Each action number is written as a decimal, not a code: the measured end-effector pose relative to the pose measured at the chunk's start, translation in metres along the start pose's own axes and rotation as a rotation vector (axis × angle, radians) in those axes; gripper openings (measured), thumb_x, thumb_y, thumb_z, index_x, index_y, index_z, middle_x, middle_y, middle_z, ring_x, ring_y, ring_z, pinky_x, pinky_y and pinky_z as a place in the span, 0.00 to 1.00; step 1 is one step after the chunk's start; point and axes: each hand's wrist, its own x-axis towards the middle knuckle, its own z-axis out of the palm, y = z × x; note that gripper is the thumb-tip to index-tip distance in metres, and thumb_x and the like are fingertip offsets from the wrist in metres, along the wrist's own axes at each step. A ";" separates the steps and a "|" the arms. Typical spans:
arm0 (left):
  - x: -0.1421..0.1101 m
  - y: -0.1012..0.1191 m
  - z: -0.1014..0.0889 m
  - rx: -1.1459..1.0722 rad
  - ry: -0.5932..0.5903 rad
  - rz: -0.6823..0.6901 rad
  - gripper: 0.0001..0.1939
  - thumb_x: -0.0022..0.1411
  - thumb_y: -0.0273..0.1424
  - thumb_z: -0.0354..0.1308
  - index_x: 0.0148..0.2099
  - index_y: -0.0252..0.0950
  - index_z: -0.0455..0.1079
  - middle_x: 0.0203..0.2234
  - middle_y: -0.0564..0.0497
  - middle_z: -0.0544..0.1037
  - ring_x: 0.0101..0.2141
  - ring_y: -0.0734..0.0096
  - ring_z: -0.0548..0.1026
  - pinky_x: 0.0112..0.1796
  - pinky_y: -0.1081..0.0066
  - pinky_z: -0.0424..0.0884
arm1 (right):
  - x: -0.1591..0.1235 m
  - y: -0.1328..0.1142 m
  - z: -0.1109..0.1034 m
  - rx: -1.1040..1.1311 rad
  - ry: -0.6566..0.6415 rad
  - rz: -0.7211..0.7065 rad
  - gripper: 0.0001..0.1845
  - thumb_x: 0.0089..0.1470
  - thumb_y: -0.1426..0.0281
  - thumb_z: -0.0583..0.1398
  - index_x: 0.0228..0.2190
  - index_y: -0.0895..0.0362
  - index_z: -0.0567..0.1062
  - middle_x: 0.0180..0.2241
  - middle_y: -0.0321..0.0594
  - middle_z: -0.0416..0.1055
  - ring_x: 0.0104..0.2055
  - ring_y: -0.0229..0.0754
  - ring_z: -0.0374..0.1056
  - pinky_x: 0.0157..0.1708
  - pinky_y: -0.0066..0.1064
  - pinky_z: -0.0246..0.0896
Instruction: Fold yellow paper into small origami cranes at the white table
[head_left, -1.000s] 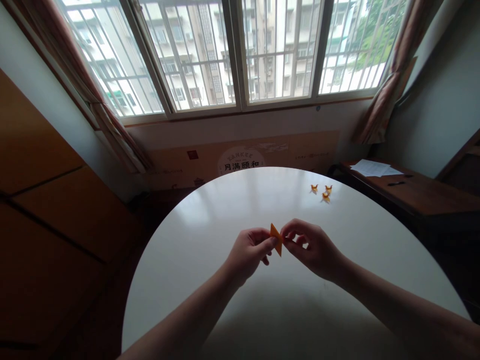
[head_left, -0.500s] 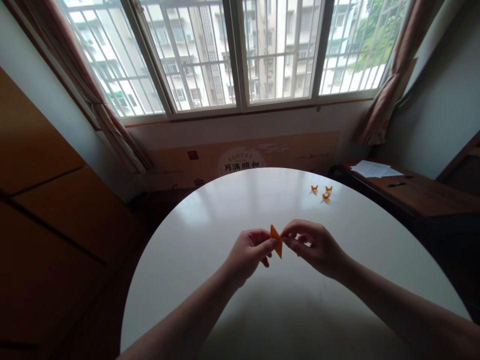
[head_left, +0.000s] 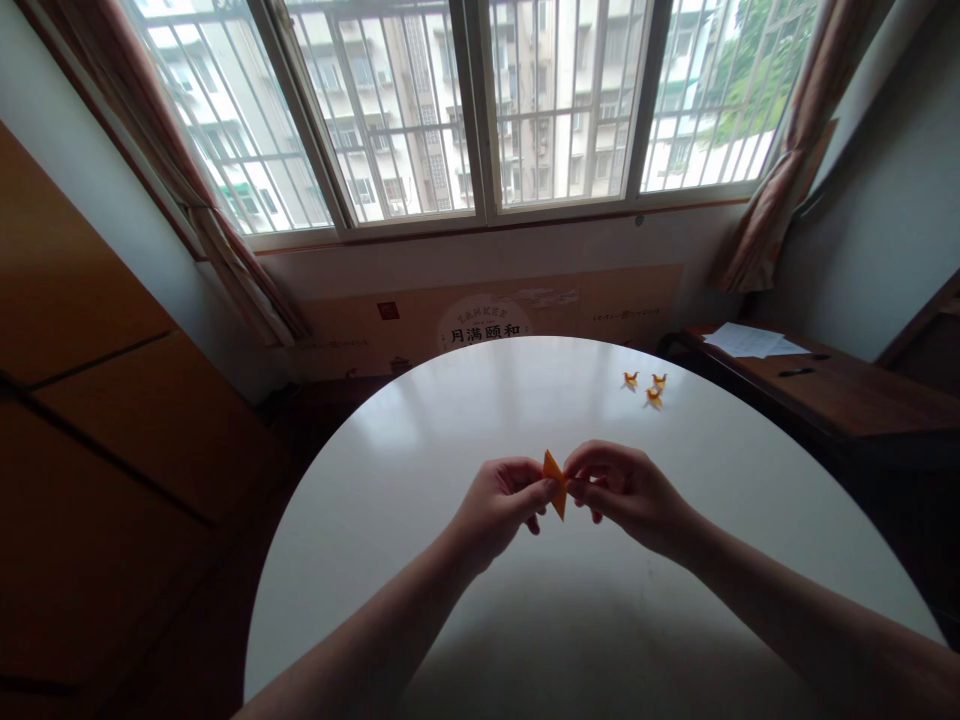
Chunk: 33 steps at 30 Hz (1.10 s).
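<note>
head view: left hand (head_left: 501, 503) and right hand (head_left: 631, 492), grip clamped on folded, pointed orange paper (head_left: 560, 496).

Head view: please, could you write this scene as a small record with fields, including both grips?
Left grip: holds an orange folded piece between thumb and fingers
Right grip: fingertips at the piece's right side; whether they pinch it is too small to tell
Piece: held pointed end up, above a round white table
On the table: three small orange figures, grouped toward the far right
Beyond, right: white papers on a brown desk
Behind: barred window
</note>
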 end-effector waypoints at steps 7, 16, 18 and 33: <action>-0.001 -0.002 -0.001 0.036 -0.015 0.011 0.14 0.52 0.37 0.67 0.32 0.30 0.76 0.20 0.52 0.73 0.20 0.78 0.67 0.20 0.78 0.66 | 0.001 -0.003 -0.001 -0.035 -0.033 -0.033 0.11 0.51 0.64 0.69 0.32 0.57 0.76 0.32 0.39 0.71 0.29 0.38 0.68 0.20 0.24 0.65; 0.001 -0.007 -0.003 0.180 0.019 0.069 0.12 0.55 0.34 0.63 0.36 0.28 0.77 0.24 0.50 0.75 0.21 0.78 0.68 0.20 0.78 0.68 | 0.002 -0.006 -0.001 -0.203 -0.007 -0.053 0.08 0.53 0.66 0.67 0.31 0.57 0.76 0.32 0.40 0.73 0.28 0.36 0.68 0.20 0.24 0.64; 0.001 -0.007 -0.003 0.197 0.026 0.073 0.12 0.55 0.33 0.62 0.36 0.28 0.78 0.24 0.50 0.75 0.22 0.78 0.68 0.20 0.78 0.68 | 0.002 -0.007 -0.001 -0.237 0.003 -0.057 0.07 0.54 0.67 0.66 0.31 0.58 0.76 0.32 0.40 0.73 0.27 0.36 0.68 0.20 0.24 0.63; -0.001 -0.003 -0.002 0.135 -0.001 0.053 0.14 0.53 0.38 0.66 0.32 0.29 0.77 0.21 0.51 0.74 0.21 0.77 0.68 0.20 0.77 0.67 | 0.002 0.001 -0.002 0.094 -0.067 0.129 0.14 0.49 0.61 0.69 0.33 0.59 0.80 0.28 0.41 0.74 0.25 0.38 0.69 0.17 0.24 0.63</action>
